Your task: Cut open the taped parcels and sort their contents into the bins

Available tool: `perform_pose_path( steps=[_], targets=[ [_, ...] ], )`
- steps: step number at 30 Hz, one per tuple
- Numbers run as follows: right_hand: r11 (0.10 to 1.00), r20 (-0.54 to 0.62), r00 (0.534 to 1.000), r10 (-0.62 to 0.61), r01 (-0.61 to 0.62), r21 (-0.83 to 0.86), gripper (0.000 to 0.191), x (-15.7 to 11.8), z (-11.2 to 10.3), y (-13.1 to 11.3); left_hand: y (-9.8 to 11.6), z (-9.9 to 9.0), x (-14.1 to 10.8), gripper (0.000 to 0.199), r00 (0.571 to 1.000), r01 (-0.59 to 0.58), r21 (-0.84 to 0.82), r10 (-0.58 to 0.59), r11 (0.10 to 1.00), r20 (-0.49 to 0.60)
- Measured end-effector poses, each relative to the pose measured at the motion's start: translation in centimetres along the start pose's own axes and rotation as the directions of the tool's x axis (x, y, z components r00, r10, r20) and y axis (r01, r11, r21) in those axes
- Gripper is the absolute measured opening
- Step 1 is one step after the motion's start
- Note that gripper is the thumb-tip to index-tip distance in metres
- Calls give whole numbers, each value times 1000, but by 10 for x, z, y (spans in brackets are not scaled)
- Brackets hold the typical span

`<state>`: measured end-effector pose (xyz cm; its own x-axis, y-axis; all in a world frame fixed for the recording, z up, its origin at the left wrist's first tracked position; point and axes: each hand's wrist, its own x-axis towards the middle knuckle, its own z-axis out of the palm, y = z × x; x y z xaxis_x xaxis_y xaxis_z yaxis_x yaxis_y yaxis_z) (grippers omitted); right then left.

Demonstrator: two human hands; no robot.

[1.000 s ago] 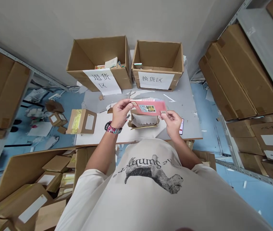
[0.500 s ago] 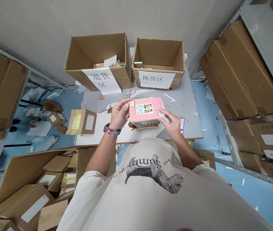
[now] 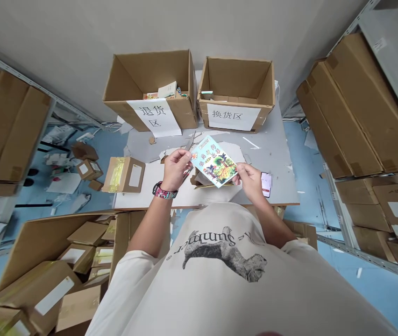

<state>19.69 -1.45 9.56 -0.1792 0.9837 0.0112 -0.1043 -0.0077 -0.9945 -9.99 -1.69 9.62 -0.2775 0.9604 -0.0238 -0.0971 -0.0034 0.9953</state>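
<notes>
My left hand (image 3: 176, 170) and my right hand (image 3: 250, 182) hold a thin picture book (image 3: 214, 161) by its opposite edges, above the table. Its pale blue cover faces up, with a colourful illustration and Chinese title characters. Under the book lies an opened cardboard parcel (image 3: 202, 181) with white wrapping inside, partly hidden by my hands. A smartphone (image 3: 266, 184) lies on the table just right of my right hand. A patterned strap and black watch (image 3: 164, 190) circle my left wrist.
Two open cardboard boxes stand at the table's far edge: one labelled 退货区 (image 3: 150, 93) holds books, the other labelled 换货区 (image 3: 236, 93) holds little. A taped carton (image 3: 124, 175) sits at the table's left. Shelves of cartons flank me, with more cartons (image 3: 76, 275) at lower left.
The book has been turned over: its pink side faced up before, and the blue illustrated side faces up now. It has also tilted in my hands. My view has shifted slightly.
</notes>
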Motion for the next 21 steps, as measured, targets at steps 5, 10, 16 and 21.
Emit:
perform_pose_path(
  steps=[5, 10, 16, 21],
  targets=[
    [988, 64, 989, 136, -140, 64, 62, 2, 3, 8, 4, 1, -5, 55, 999, 35, -41, -36, 999, -17],
    [973, 113, 973, 202, -212, 85, 59, 0, 8, 19, 6, -2, -14, 60, 997, 35, -92, -29, 995, 70],
    [956, 34, 972, 235, -237, 174, 62, -2, 34, 49, -15, 14, -43, 73, 956, 88, 41, -96, 995, 277],
    [962, 7, 973, 232, -230, 147, 61, -7, 49, 75, -37, 20, -64, 84, 939, 205, 87, -220, 975, 263]
  ],
)
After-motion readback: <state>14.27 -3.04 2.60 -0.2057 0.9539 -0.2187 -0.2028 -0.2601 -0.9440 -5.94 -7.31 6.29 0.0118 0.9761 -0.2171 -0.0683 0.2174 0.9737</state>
